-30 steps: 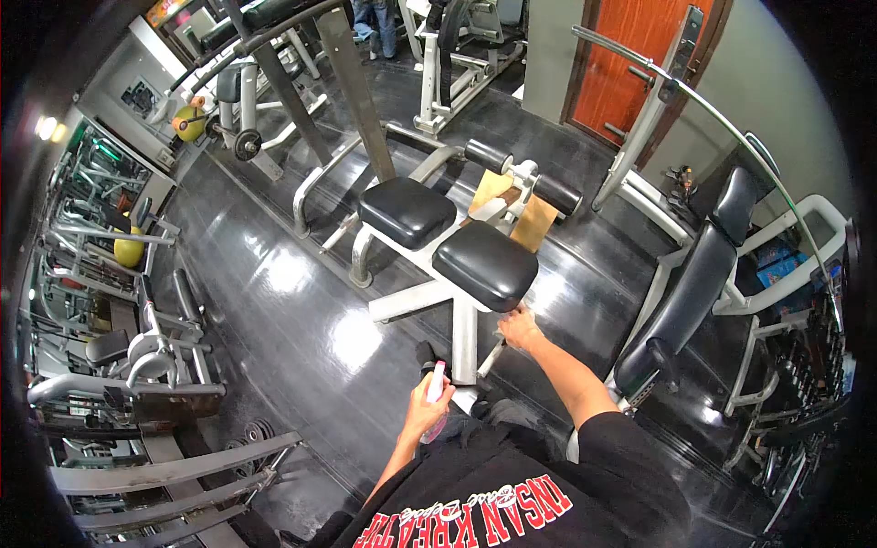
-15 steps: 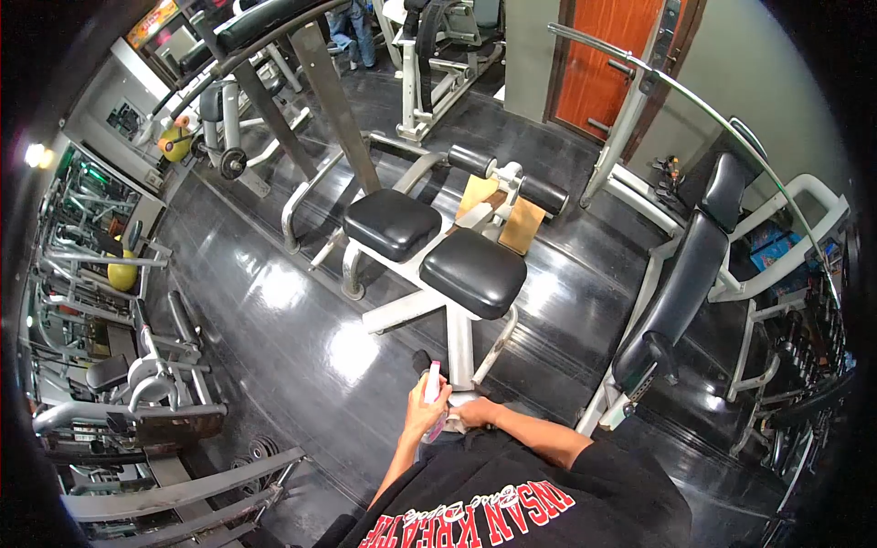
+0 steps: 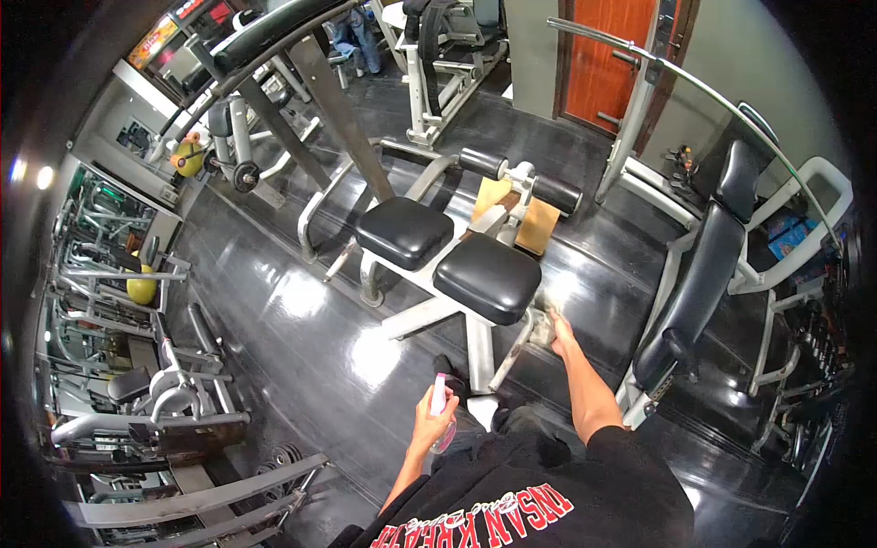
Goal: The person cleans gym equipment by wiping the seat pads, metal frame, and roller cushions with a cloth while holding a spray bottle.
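My left hand (image 3: 433, 418) is wrapped round a spray bottle (image 3: 439, 395) with a pink and white top, held low in front of my body. Out to the right, my right hand (image 3: 559, 331) grips a pale, crumpled cloth (image 3: 543, 327) beside the machine's bent metal handle; whether the cloth touches the metal I cannot tell. Just above both hands is a gym machine with two black padded seats, the nearer seat (image 3: 488, 278) and the farther seat (image 3: 405, 232), on a white frame (image 3: 480, 354). Black foam rollers (image 3: 555, 194) sit at its far side.
A black padded bench (image 3: 692, 290) stands to the right, with a long metal bar (image 3: 722, 100) above it. More gym machines (image 3: 174, 384) line the left. A person in jeans (image 3: 358, 44) is at the back, near a red-brown door (image 3: 607, 64).
My right hand has swung away from the spray bottle, out to the right and forward with the cloth. My left hand keeps the bottle low. The view has shifted slightly.
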Available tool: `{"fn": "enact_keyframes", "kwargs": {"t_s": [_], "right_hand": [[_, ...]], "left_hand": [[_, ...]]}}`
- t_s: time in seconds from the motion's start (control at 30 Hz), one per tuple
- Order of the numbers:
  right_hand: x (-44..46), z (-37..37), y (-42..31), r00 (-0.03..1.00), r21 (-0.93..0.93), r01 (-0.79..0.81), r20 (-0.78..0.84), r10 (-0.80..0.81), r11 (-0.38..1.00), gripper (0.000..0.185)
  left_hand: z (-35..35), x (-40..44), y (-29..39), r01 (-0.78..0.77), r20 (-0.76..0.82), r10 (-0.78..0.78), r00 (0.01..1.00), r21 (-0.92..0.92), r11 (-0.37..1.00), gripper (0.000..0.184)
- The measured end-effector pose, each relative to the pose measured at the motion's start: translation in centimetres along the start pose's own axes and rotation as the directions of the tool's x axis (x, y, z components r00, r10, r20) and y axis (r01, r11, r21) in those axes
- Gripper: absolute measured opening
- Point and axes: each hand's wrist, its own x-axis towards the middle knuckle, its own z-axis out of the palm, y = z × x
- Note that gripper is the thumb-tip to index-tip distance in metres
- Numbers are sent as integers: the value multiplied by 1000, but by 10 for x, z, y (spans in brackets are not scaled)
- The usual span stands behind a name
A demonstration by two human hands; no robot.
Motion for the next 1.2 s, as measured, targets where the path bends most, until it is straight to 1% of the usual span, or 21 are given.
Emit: {"fn": "enact_keyframes", "kwargs": {"t_s": [0.03,0.1,0.17,0.23,0.37,0.43,0.5,0.53,0.57,0.67,0.7,0.73,0.77,0.8,0.83,0.87,0.9,0.97,1.03,1.1,1.2], "right_hand": [[1,18,1,997,-54,-53,-59,49,997,43],[66,6,46,999,-121,21,51,-15,992,45],[38,21,38,999,-117,-38,-17,36,992,48],[8,29,33,985,104,-173,29,171,979,48],[16,-3,104,953,60,-266,168,252,962,53],[-12,5,129,951,139,-301,114,286,943,51],[-36,0,153,914,45,-376,180,362,926,53],[-46,-6,160,896,-154,-370,199,396,916,55],[-54,-9,169,842,-162,-434,278,463,886,53],[-75,-19,154,812,-433,-451,162,560,780,38],[-85,-19,136,894,-466,-350,92,438,812,34],[-83,-18,123,926,-421,-360,-55,373,833,30],[-82,-16,110,961,-281,-274,-107,254,920,26],[-26,-51,135,994,-388,-33,-110,-11,921,25],[-26,-48,110,935,-687,140,-146,-324,713,30],[-45,-26,76,847,-754,179,-209,-488,632,38],[-61,-4,44,794,-764,275,-161,-586,584,41],[-37,4,33,607,-827,498,117,-786,262,34],[-34,18,27,527,-834,515,491,-693,-200,28],[-44,33,59,801,-881,370,463,-379,-296,24],[-110,59,100,753,-814,329,532,-388,-479,23]], "left_hand": [[-3,-1,0,8,-10,-8,1000,-17,1000,18],[-12,-5,-1,16,-28,-15,999,33,999,19],[-21,-8,-2,31,-53,-31,998,4,1000,19],[-27,-8,-1,24,-63,-22,998,29,999,18],[-29,-2,-1,29,-33,-28,999,30,999,17],[-25,8,3,21,-12,-20,1000,40,999,17],[-17,18,5,14,20,-14,1000,22,1000,17],[-12,21,9,13,35,-13,999,26,1000,17],[-8,23,13,3,56,-5,998,35,999,17],[-1,28,7,-4,80,4,997,4,1000,18],[1,27,1,3,68,0,998,-48,999,18],[1,25,-3,-10,76,12,997,-25,1000,18],[2,20,1,-8,72,9,997,-16,1000,18],[3,15,4,-2,90,3,996,-5,1000,18],[4,10,6,1,110,-2,994,3,1000,18],[5,8,3,-6,115,8,993,-24,1000,16],[6,4,2,-4,117,7,993,-24,1000,16],[15,1,3,-12,86,17,996,-58,998,14],[23,-3,8,-48,94,57,994,-91,995,13],[31,-9,13,-82,100,95,990,-128,988,11],[37,-13,22,-147,116,170,979,-187,971,9]]}}
